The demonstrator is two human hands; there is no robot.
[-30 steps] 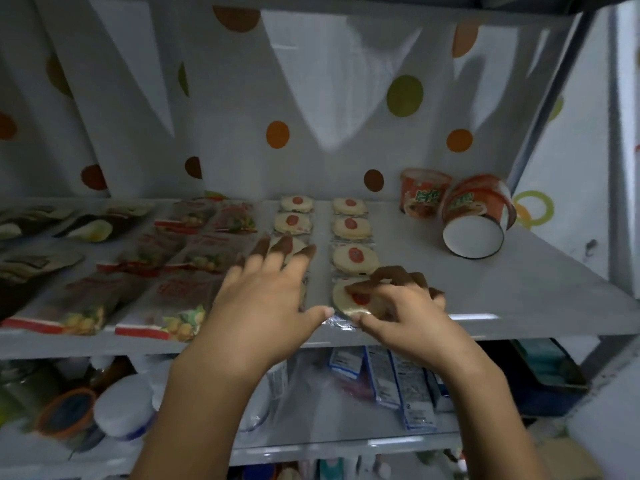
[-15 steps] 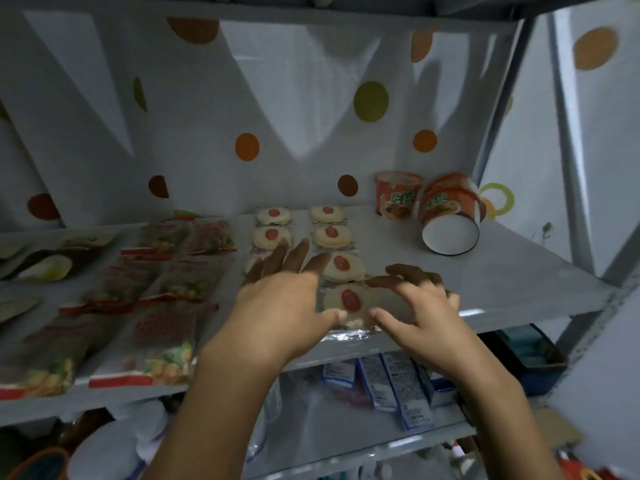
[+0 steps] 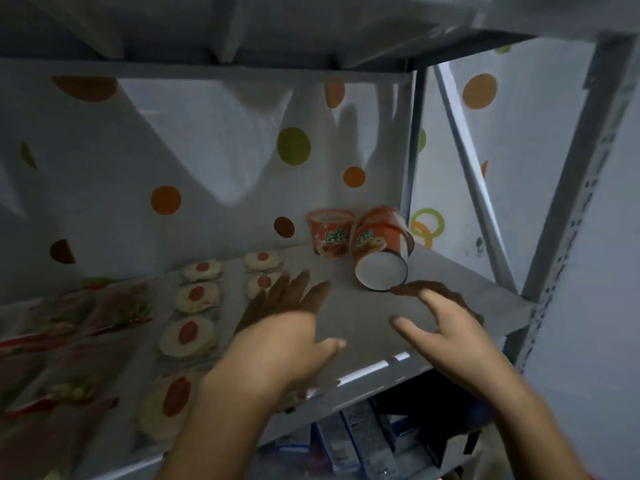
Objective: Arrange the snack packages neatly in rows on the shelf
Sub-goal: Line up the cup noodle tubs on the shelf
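Hovering empty with grips spread, left hand [image 3: 277, 344] overlaps snack packs [image 3: 188, 336], right hand [image 3: 446, 337] borders tipped cup [image 3: 381, 244].

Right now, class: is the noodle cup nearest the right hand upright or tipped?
Tipped. The noodle cup lies on its side on the shelf, white round end facing the camera; its neighbour cup stands upright.

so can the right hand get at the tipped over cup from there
Probably yes: the right hand is open, close to the white base of the tipped cup, with only bare shelf between.
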